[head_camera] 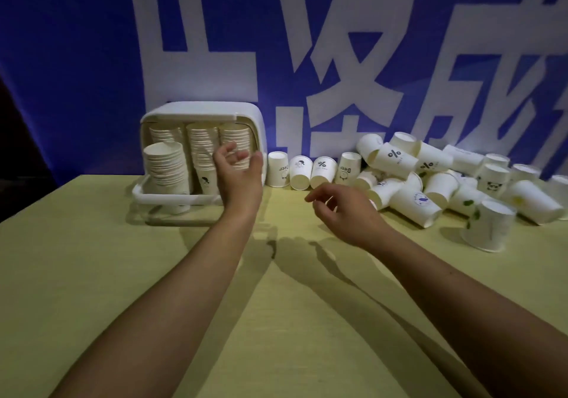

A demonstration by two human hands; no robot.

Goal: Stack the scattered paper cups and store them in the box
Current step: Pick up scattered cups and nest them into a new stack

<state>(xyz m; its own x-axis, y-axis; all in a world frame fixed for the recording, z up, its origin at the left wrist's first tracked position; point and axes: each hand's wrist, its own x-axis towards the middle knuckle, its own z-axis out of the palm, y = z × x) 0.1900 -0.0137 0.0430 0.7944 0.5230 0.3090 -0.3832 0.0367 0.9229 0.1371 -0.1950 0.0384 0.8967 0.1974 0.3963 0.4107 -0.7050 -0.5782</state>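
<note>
both hands [344, 210] empty beside box [255, 117] of cups [166, 167].

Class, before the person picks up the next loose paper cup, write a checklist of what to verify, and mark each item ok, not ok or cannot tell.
1. Left hand free: ok, fingers loosely curled in front of the white plastic box, holding nothing.
2. Right hand free: ok, relaxed above the yellow-green table, no grip on any cup.
3. Loose cups within reach: ok, a row of four white paper cups stands just beyond the right hand.
4. Box open: ok, its front shows the stacks of nested cups.
5. Room left in the box: cannot tell, the left hand hides part of it.
6. Pile of tumbled cups stable: cannot tell.
</note>
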